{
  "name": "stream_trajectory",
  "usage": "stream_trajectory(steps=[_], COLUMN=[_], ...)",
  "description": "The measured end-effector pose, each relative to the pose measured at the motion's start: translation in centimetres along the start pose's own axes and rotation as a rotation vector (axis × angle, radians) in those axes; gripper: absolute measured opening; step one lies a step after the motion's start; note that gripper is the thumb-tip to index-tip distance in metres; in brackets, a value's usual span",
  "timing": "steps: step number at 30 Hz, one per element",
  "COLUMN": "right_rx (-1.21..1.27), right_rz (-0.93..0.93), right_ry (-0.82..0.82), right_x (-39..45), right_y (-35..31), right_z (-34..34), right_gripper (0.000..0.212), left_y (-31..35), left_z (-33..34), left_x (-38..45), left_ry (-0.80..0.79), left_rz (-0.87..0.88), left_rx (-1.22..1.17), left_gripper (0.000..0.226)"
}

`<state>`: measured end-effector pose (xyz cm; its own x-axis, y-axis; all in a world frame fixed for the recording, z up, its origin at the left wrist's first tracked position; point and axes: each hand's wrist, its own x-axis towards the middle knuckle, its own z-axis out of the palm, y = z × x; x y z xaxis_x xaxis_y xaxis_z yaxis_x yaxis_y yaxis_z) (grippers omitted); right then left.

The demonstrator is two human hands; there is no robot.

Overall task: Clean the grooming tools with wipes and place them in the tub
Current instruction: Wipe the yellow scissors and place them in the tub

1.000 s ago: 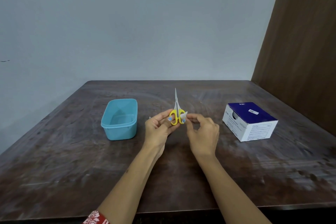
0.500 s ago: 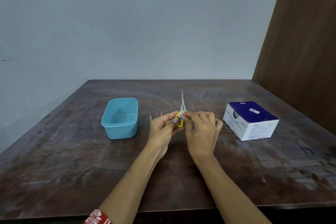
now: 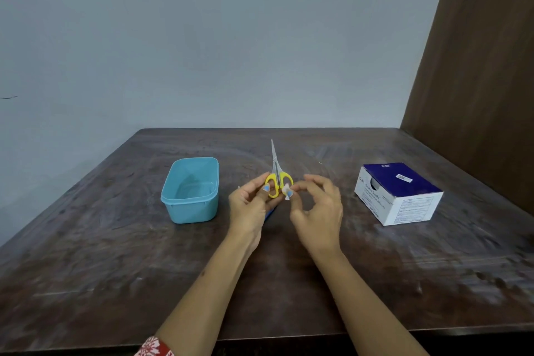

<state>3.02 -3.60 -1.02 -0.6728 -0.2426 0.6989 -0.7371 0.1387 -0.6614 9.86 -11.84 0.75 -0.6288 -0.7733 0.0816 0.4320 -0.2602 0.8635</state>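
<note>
1. At the bottom edge, left of centre, a red-and-white patterned sleeve (image 3: 153, 347) shows on the left arm; both bare forearms run up toward mid-frame.
2. The dark wooden table (image 3: 86, 283) fills the lower half of the frame, its surface scuffed and streaked.
3. The left hand (image 3: 248, 205), just left of centre, holds the scissors (image 3: 276, 179) by the left yellow handle loop, thumb and fingers curled round it.
4. Something small and blue peeks out below this hand; what it is cannot be told.
5. The right hand (image 3: 318, 211), just right of centre, pinches a small white wipe (image 3: 286, 191) between thumb and forefinger; the other fingers are loosely curled and spread above it.
6. The wipe touches the right handle loop of the scissors.
7. The scissors are held above the table at centre, blades together, the tip pointing up and away toward the wall.
8. The teal tub (image 3: 190, 191) stands on the table left of the hands, apart from them, lid off.
9. A blue-and-white box (image 3: 398, 193) sits on the table at the right, well apart from the hands.
10. Farthest back are a pale grey wall (image 3: 231, 37) and, at the upper right, a brown panel (image 3: 485, 66).
</note>
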Motion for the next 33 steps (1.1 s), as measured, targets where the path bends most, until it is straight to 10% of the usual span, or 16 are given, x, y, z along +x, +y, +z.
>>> stream_trajectory(steps=[4,10,22,33], right_rx=[0.202,0.096,0.107,-0.109], right_rz=[0.152,-0.087,-0.365,-0.25], right_ry=[-0.064,-0.002,-0.049,0.036], right_x=[0.0,-0.3,-0.6,-0.3], right_y=[-0.2,-0.2,-1.1,-0.1], right_z=[0.0,0.1,0.0,0.3], right_gripper=[0.015,0.01,0.009,0.015], left_y=[-0.3,-0.8,0.8,0.5], left_z=[-0.1,-0.8,-0.2,0.3], left_x=[0.1,0.1,0.1,-0.5], left_ry=[0.016,0.034,-0.088,-0.222], left_rz=[-0.005,0.216,-0.164,-0.231], left_rx=[0.089,0.577,-0.109,-0.011], left_gripper=[0.025,0.019,0.021,0.02])
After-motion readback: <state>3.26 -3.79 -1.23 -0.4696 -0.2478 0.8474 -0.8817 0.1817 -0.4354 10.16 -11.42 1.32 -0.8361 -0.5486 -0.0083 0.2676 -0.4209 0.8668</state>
